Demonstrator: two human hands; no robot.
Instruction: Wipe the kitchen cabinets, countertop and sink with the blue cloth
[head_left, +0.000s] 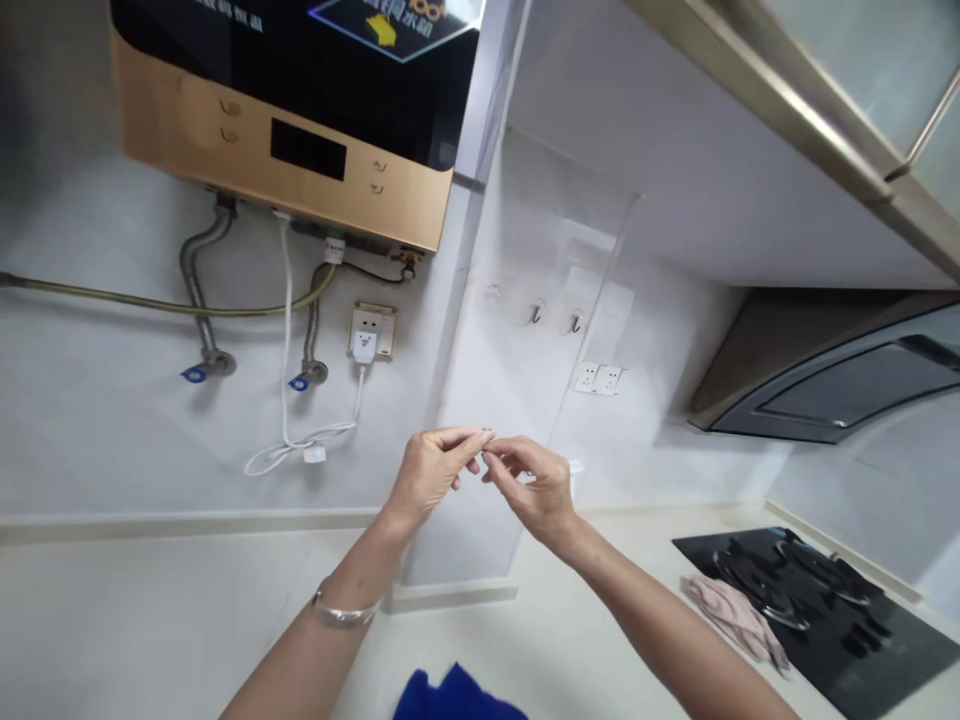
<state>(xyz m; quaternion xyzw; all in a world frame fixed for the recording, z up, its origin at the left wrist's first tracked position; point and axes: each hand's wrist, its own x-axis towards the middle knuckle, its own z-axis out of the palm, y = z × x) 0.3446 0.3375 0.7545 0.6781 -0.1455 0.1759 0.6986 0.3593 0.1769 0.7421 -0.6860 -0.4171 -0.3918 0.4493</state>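
My left hand (433, 468) and my right hand (537, 485) meet at the fingertips in front of a white wall pillar. Both are closed in a pinch, thumb against forefinger. Whatever lies between the fingertips is too small to make out. A silver bangle (343, 612) circles my left wrist. On the pillar behind and above the hands are clear adhesive hooks, among them one metal hook (535, 313) and a second metal hook (575, 321) to its right. Below, a blue cloth-like thing (457, 696) shows at the bottom edge.
A gold and black water heater (285, 150) hangs upper left, with pipes, a white cord and a plug (364, 347) in a socket under it. At right are a range hood (832, 370), a gas hob (892, 640) and a pink cloth (739, 618) on the pale counter (187, 620).
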